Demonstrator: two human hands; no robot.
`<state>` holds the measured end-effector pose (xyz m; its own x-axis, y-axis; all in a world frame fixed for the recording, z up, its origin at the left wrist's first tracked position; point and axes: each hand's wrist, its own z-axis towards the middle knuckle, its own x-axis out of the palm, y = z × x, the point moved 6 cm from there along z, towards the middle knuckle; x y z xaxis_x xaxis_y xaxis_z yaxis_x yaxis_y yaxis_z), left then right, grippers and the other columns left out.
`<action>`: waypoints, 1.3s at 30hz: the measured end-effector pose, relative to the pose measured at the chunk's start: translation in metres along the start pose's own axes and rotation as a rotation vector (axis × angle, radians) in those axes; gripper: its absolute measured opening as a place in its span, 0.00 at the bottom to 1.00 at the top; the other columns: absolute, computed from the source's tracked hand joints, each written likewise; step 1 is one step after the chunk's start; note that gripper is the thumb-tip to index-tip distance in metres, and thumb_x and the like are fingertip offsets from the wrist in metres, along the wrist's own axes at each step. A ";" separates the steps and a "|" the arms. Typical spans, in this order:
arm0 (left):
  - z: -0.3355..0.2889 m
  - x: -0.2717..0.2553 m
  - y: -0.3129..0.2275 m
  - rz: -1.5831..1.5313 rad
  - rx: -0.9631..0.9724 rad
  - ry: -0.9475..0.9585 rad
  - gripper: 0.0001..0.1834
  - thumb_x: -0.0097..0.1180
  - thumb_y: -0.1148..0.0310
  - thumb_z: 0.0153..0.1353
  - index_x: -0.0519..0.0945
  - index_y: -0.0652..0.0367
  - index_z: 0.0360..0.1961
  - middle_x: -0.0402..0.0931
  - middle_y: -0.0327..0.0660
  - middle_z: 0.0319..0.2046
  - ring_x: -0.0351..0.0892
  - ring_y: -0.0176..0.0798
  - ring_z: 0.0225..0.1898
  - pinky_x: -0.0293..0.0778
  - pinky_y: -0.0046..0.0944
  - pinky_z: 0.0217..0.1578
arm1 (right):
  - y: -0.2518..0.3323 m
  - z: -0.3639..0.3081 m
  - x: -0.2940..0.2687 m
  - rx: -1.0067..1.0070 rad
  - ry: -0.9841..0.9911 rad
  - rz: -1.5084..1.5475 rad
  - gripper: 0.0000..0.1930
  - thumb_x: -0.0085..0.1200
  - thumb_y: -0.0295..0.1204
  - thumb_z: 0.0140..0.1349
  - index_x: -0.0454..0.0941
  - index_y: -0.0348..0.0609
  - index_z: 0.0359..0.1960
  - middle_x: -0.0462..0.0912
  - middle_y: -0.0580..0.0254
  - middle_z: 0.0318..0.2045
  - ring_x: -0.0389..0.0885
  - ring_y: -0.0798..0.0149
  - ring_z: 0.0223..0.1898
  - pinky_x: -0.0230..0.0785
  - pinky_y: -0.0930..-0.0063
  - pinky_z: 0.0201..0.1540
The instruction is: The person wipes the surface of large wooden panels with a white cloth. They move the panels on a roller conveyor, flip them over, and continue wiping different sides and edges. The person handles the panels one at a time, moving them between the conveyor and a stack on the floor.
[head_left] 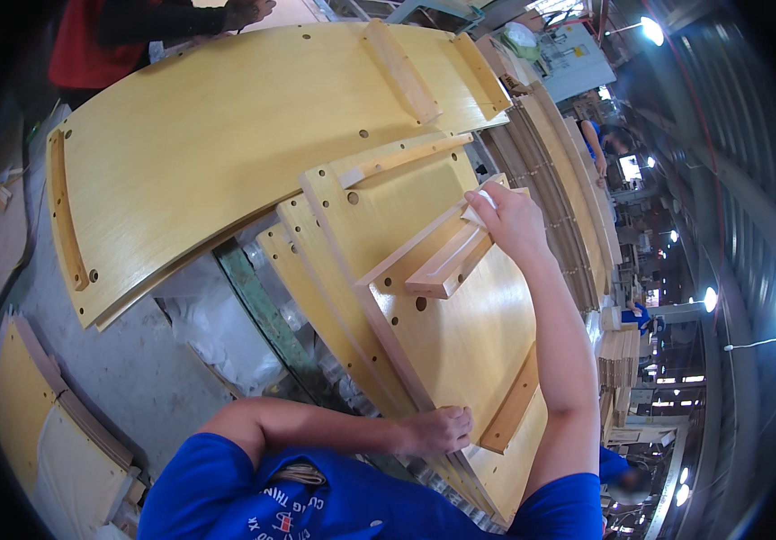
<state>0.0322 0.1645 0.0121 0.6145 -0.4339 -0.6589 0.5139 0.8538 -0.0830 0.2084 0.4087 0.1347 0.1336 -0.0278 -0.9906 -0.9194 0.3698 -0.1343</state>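
My right hand (515, 225) is closed round a small white piece (479, 207), mostly hidden by the fingers, at the far end of a wooden strip (446, 274). A white streak runs along the strip's top face. The strip sits on a curved, yellowish wooden panel (460, 346) with dark round holes. My left hand (442, 430) is curled into a fist at the panel's near left edge; its fingertips and anything inside them are hidden. Between my arms, a second wooden strip (512, 400) with small holes lies on the same panel.
More curved panels (316, 261) are stacked beneath and beyond. A larger panel (208, 135) with strips on it lies farther left, and a person in red and black (122, 45) stands behind it. Stacked brown boards (550, 180) stand at right. A green metal beam (266, 315) runs below.
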 end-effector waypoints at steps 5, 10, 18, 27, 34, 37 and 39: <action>-0.001 -0.002 0.003 -0.011 -0.017 -0.065 0.06 0.49 0.65 0.50 0.74 0.54 0.27 0.75 0.40 0.36 0.73 0.39 0.46 0.63 0.32 0.40 | 0.037 -0.017 -0.008 -0.118 -0.009 0.091 0.18 0.49 0.46 0.61 0.76 0.42 0.28 0.78 0.50 0.18 0.79 0.48 0.25 0.70 0.58 0.30; -0.001 -0.001 0.003 -0.019 -0.018 -0.071 0.06 0.50 0.64 0.49 0.74 0.54 0.26 0.75 0.39 0.34 0.73 0.38 0.45 0.63 0.31 0.39 | 0.070 -0.036 -0.015 -0.229 -0.035 0.157 0.17 0.52 0.44 0.60 0.75 0.43 0.25 0.77 0.53 0.16 0.78 0.50 0.22 0.69 0.60 0.27; -0.001 -0.004 0.004 -0.046 -0.023 -0.088 0.06 0.50 0.64 0.49 0.74 0.54 0.25 0.75 0.38 0.34 0.73 0.37 0.44 0.63 0.31 0.38 | 0.108 -0.054 -0.015 -0.411 -0.008 0.198 0.12 0.57 0.38 0.59 0.76 0.43 0.25 0.76 0.57 0.16 0.78 0.56 0.20 0.67 0.68 0.22; 0.000 -0.005 0.001 -0.058 -0.021 -0.083 0.06 0.51 0.64 0.47 0.74 0.53 0.24 0.75 0.38 0.33 0.73 0.38 0.43 0.64 0.32 0.38 | 0.120 -0.063 -0.006 -0.469 -0.040 0.146 0.13 0.59 0.39 0.56 0.72 0.46 0.21 0.73 0.61 0.13 0.75 0.56 0.17 0.65 0.67 0.19; -0.007 -0.014 0.009 -0.245 -0.001 -0.167 0.05 0.54 0.65 0.48 0.74 0.52 0.25 0.74 0.36 0.32 0.73 0.37 0.43 0.66 0.34 0.39 | 0.141 -0.087 -0.017 -0.514 -0.114 0.043 0.10 0.60 0.36 0.54 0.74 0.47 0.21 0.72 0.63 0.13 0.75 0.59 0.16 0.65 0.68 0.18; -0.027 -0.039 0.012 -0.489 0.012 -0.293 0.07 0.57 0.64 0.49 0.73 0.52 0.26 0.74 0.34 0.32 0.73 0.37 0.41 0.68 0.36 0.39 | 0.130 -0.100 -0.025 -0.438 -0.217 0.118 0.09 0.59 0.35 0.55 0.75 0.47 0.23 0.74 0.64 0.13 0.75 0.60 0.16 0.65 0.69 0.18; -0.049 -0.042 0.007 -0.515 0.013 -0.269 0.07 0.58 0.64 0.49 0.73 0.51 0.27 0.74 0.32 0.32 0.74 0.37 0.39 0.69 0.37 0.39 | 0.120 -0.106 -0.027 -0.362 -0.356 0.194 0.10 0.58 0.37 0.56 0.73 0.48 0.22 0.73 0.65 0.12 0.74 0.62 0.15 0.63 0.71 0.16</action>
<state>-0.0193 0.2027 0.0023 0.4128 -0.8518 -0.3225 0.7935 0.5102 -0.3319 0.0551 0.3557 0.1432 0.0081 0.3485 -0.9373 -0.9999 -0.0082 -0.0117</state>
